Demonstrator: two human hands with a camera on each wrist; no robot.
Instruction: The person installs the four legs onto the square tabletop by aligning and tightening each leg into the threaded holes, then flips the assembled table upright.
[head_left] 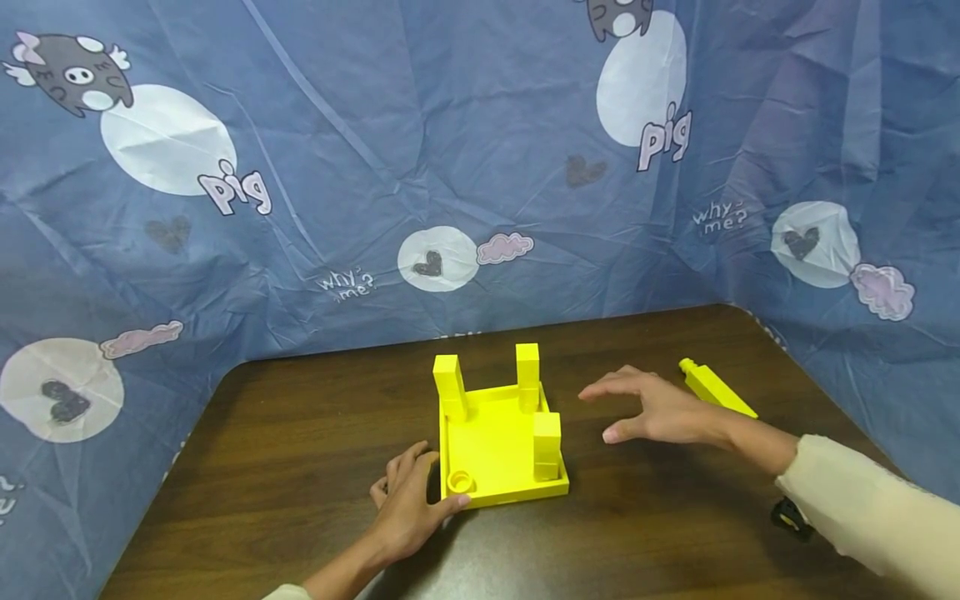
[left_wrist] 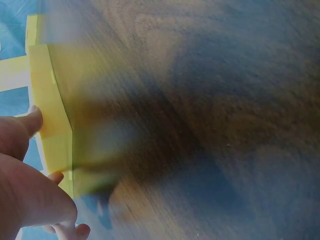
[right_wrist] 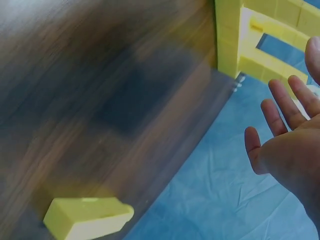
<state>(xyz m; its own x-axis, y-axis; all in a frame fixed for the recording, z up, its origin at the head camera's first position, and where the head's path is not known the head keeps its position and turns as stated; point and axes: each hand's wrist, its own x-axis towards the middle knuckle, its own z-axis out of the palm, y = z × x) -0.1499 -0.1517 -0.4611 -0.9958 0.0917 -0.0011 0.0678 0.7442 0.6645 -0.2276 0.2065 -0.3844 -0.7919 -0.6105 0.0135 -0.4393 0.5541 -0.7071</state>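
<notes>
A yellow square board (head_left: 495, 446) with a raised rim lies on the table like a small upturned table. Legs stand at three corners: far left (head_left: 452, 390), far right (head_left: 528, 375) and near right (head_left: 547, 446). The near left corner shows a bare round socket (head_left: 461, 482). My left hand (head_left: 408, 504) grips that corner, thumb at the front rim and fingers along the left side. To the right of the board, my right hand (head_left: 660, 408) is held with fingers spread and nothing in it. Beyond its wrist lies a loose yellow leg (head_left: 718, 389) with a knobbed end.
The brown wooden table (head_left: 300, 442) has rounded far corners. Blue printed cloth (head_left: 360, 192) hangs behind it and along both sides. A small black object (head_left: 791, 518) shows beside my right sleeve (head_left: 862, 508).
</notes>
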